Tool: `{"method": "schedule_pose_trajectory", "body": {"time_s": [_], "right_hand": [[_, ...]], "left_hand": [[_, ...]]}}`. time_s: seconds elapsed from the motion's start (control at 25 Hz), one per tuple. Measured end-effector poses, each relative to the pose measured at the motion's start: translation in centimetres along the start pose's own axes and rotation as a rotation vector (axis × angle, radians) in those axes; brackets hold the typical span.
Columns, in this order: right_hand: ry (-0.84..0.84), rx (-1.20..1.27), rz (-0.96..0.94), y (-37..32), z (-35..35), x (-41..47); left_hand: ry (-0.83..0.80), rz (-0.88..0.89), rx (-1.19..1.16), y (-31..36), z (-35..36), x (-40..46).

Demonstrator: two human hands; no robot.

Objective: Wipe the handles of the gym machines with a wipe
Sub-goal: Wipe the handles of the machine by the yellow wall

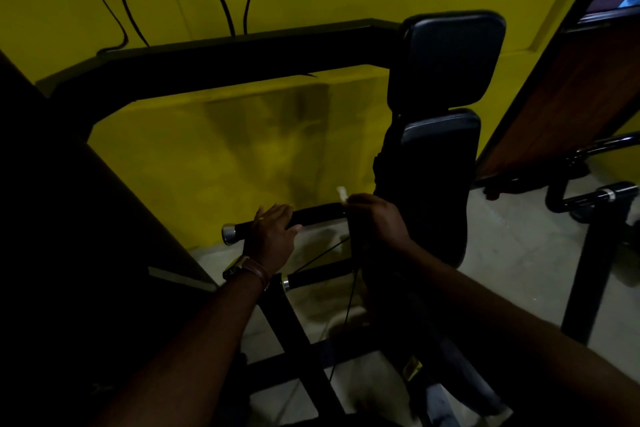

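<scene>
A black padded gym machine seat (440,149) stands right of centre before the yellow wall (214,149). At mid-frame the left hand (272,236) curls around the black foam handle with chrome end cap (311,213), while the right hand (377,218) pinches a small white wipe (342,193) at the handle's inner end.
</scene>
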State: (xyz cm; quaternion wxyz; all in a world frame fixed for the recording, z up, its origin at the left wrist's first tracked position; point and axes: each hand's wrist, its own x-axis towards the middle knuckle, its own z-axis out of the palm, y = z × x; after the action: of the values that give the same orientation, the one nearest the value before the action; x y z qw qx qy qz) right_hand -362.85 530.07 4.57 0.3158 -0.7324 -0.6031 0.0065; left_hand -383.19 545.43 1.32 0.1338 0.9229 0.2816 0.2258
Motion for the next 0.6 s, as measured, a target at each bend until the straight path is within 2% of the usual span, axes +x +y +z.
{"method": "schedule_pose_trajectory", "body": {"time_s": [0.08, 0.24, 0.28, 0.32, 0.4, 0.44, 0.52, 0.6], "right_hand": [[0.027, 0.003, 0.064, 0.1, 0.1, -0.9], [-0.019, -0.074, 0.057, -1.0, 1.8, 0.1], [0.015, -0.078, 0.004, -0.6, 1.5, 0.1], [0.061, -0.122, -0.125, -0.2, 1.4, -0.1], [0.038, -0.222, -0.458, -0.2, 1.5, -0.5], [0.014, -0.278, -0.562, -0.8, 1.2, -0.1], [0.002, -0.367, -0.703, -0.8, 1.3, 0.9], [-0.048, -0.357, -0.760, 0.4, 1.2, 1.4]], "left_hand": [[0.018, -0.058, -0.019, 0.5, 0.4, 0.4], [0.060, -0.085, -0.008, 0.9, 0.5, 0.6], [0.075, -0.070, 0.001, 1.0, 0.4, 0.6], [0.092, -0.059, 0.008, 1.0, 0.5, 0.5], [0.115, -0.061, 0.015, 1.2, 0.6, 0.5], [0.113, -0.073, 0.011, 1.3, 0.7, 0.6], [0.077, -0.101, -0.004, 1.3, 0.7, 0.6], [0.048, -0.132, -0.017, 1.2, 0.6, 0.6]]}}
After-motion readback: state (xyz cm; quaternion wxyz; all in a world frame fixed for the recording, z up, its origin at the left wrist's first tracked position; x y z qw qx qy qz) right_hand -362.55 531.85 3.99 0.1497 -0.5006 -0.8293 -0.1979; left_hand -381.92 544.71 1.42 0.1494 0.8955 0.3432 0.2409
